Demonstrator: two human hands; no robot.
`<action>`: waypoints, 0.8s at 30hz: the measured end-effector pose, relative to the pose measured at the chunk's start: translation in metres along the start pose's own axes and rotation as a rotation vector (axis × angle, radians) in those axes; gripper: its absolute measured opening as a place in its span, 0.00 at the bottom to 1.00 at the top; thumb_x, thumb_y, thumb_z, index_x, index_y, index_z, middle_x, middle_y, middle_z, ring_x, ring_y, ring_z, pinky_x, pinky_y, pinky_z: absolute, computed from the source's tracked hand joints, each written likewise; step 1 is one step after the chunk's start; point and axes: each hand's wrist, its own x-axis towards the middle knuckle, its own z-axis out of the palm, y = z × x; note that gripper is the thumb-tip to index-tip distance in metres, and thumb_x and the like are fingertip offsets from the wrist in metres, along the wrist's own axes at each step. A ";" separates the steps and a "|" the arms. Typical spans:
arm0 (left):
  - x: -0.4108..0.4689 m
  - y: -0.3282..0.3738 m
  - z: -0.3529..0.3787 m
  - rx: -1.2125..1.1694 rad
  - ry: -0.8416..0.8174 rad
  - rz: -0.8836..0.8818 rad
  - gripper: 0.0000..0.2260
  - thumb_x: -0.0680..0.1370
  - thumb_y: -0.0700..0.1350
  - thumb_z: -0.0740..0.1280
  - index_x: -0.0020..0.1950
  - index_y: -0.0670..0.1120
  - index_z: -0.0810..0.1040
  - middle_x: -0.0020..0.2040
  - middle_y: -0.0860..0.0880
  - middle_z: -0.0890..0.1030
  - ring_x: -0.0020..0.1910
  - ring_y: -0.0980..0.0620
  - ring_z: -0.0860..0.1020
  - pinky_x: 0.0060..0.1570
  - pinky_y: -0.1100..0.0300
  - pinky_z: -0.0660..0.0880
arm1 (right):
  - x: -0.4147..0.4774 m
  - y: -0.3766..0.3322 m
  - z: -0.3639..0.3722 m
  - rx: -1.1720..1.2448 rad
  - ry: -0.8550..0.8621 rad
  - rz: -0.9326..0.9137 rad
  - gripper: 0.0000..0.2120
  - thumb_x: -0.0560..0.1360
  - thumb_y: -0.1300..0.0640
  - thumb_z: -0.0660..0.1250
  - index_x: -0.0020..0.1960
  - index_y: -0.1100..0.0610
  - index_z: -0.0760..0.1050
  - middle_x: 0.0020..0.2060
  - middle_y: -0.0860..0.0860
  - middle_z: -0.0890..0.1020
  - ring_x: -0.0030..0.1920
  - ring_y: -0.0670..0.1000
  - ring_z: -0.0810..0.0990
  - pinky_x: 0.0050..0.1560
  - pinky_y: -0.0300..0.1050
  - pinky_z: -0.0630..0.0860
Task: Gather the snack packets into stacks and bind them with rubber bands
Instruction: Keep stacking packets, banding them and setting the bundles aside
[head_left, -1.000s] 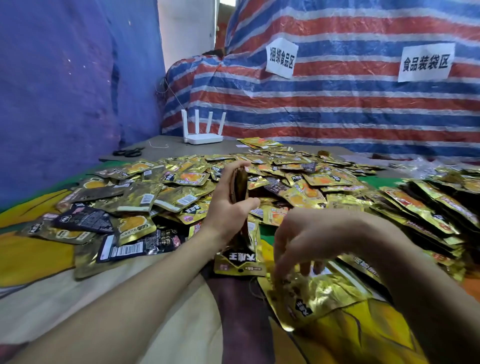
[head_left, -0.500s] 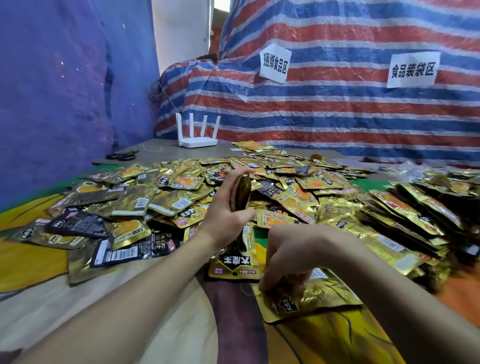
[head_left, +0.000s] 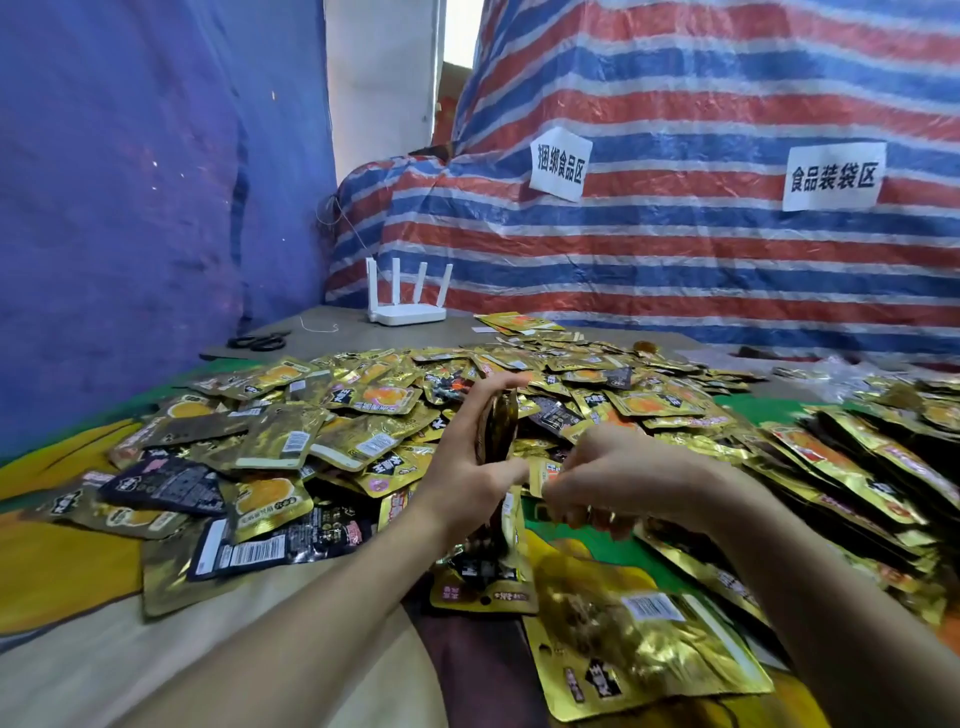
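So, gathering step: L hand (head_left: 462, 483) grips an upright stack of packets (head_left: 500, 423) above the loose pile (head_left: 363, 415) on the counter (head_left: 415, 335); R hand (head_left: 628, 483) curled just beside it, contents unclear; next prob. needs more packets squared in, then a band.

On the striped tarp (head_left: 675, 260), smaller sign (head_left: 560, 164) reads 捆绑食品区, wider sign (head_left: 833, 176) 食品装袋区.

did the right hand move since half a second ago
Yes. The right hand has lifted off the large gold packet at the front, rising to beside the stack that the left hand grips.
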 end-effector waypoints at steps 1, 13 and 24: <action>0.000 0.002 0.001 -0.016 0.005 -0.009 0.30 0.66 0.34 0.69 0.63 0.59 0.74 0.41 0.48 0.73 0.36 0.59 0.71 0.35 0.68 0.70 | 0.007 0.003 -0.001 0.052 0.109 -0.034 0.12 0.75 0.55 0.71 0.38 0.63 0.83 0.30 0.53 0.82 0.27 0.48 0.76 0.26 0.38 0.73; 0.008 0.015 -0.006 -0.184 -0.138 -0.250 0.32 0.62 0.34 0.67 0.65 0.52 0.74 0.51 0.30 0.79 0.45 0.42 0.78 0.39 0.55 0.78 | 0.034 0.027 0.042 0.297 0.534 -0.403 0.08 0.74 0.63 0.72 0.36 0.59 0.82 0.34 0.49 0.85 0.46 0.33 0.83 0.38 0.36 0.79; 0.009 0.013 -0.011 -0.201 -0.186 -0.336 0.31 0.62 0.34 0.69 0.61 0.59 0.78 0.43 0.44 0.80 0.39 0.50 0.79 0.39 0.55 0.79 | 0.030 0.036 0.040 0.257 0.759 -0.440 0.07 0.73 0.57 0.75 0.39 0.50 0.80 0.31 0.45 0.81 0.33 0.40 0.79 0.33 0.33 0.73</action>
